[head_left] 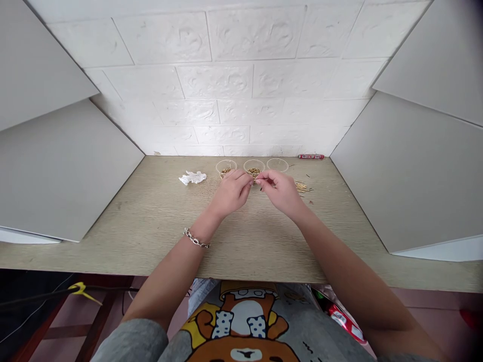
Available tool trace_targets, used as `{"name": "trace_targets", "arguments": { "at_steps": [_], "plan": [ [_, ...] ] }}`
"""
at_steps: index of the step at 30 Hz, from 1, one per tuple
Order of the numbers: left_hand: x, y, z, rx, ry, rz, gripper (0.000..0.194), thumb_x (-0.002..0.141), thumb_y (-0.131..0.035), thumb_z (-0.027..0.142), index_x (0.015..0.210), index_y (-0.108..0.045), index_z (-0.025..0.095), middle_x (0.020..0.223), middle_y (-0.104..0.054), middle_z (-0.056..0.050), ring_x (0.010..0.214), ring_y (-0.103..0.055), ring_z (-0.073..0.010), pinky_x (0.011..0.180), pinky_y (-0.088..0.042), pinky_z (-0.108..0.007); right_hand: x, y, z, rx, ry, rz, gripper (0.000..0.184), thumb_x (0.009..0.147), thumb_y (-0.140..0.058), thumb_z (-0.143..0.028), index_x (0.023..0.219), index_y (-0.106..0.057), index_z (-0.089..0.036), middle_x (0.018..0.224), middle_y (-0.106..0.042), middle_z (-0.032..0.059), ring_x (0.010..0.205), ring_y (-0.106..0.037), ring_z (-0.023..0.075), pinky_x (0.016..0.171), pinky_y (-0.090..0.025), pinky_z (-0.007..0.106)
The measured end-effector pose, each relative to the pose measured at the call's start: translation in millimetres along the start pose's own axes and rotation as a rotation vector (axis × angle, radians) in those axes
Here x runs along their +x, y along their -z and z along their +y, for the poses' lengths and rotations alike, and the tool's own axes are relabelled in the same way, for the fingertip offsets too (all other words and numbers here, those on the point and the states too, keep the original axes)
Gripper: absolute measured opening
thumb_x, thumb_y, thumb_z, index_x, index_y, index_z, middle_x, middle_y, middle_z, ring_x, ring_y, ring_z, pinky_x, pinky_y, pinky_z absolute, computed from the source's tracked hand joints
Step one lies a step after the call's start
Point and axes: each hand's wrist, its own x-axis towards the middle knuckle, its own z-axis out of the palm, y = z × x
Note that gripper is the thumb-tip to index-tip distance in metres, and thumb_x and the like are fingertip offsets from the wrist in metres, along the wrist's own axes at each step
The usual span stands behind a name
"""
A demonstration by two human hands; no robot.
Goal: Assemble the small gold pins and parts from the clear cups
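Observation:
My left hand (234, 190), with its fingers pinched together, is over the table just in front of the clear cups. My right hand (279, 192) also pinches, and its fingertips nearly meet those of the left. Whatever is between the fingertips is too small to make out. Behind the hands stand a left clear cup (226, 162) and a middle clear cup (254, 162), both with small golden-brown pieces in them. A right clear cup (277, 161) shows no such pieces. Thin pale sticks (303, 186) lie in a pile beside my right hand, partly hidden by it.
A crumpled white tissue or plastic piece (192, 177) lies left of the cups. Against the wall at the back right is a red wrapped tube (311, 156). Dark bits are scattered over the wooden table (151, 216). Grey panels (68, 171) stand at both sides.

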Motion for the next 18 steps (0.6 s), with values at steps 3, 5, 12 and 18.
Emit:
{"name": "trace_targets", "arguments": {
  "at_steps": [3, 5, 12, 18],
  "plan": [
    [0.2, -0.7, -1.4, -0.007, -0.006, 0.004, 0.023, 0.092, -0.036, 0.022, 0.084, -0.057, 0.016, 0.078, -0.056, -0.005, 0.077, -0.050, -0.0162, 0.071, -0.040, -0.030, 0.3, 0.7, 0.2, 0.048, -0.048, -0.032, 0.013, 0.078, -0.053, -0.028, 0.079, -0.063, -0.019, 0.070, -0.062, 0.0003, 0.063, -0.054, 0.0125, 0.061, -0.042, 0.027],
    [0.3, -1.2, -2.3, -0.013, -0.011, 0.001, 0.024, 0.092, -0.036, 0.023, 0.084, -0.057, 0.016, 0.079, -0.056, -0.005, 0.076, -0.049, -0.0160, 0.071, -0.040, -0.030, 0.6, 1.2, 0.5, 0.082, -0.070, -0.051, 0.013, 0.078, -0.054, -0.028, 0.079, -0.063, -0.019, 0.068, -0.061, -0.0004, 0.063, -0.053, 0.0122, 0.061, -0.042, 0.026],
    [0.4, 0.3, -1.3, 0.001, -0.014, -0.006, 0.024, 0.092, -0.035, 0.023, 0.084, -0.058, 0.017, 0.078, -0.056, -0.005, 0.077, -0.049, -0.0165, 0.071, -0.040, -0.031, 0.2, 2.6, -0.9, 0.086, -0.075, -0.060, 0.013, 0.078, -0.054, -0.029, 0.079, -0.062, -0.019, 0.067, -0.060, -0.0009, 0.062, -0.053, 0.0117, 0.060, -0.041, 0.026],
    [0.3, 2.1, 0.7, 0.047, -0.015, -0.034, 0.025, 0.091, -0.035, 0.021, 0.084, -0.058, 0.016, 0.078, -0.057, -0.006, 0.077, -0.050, -0.0170, 0.073, -0.041, -0.031, -0.7, 1.2, 0.4, -0.053, 0.025, -0.023, 0.015, 0.080, -0.051, -0.027, 0.077, -0.063, -0.019, 0.069, -0.061, 0.0005, 0.064, -0.053, 0.0131, 0.061, -0.041, 0.027]
  ]
}}
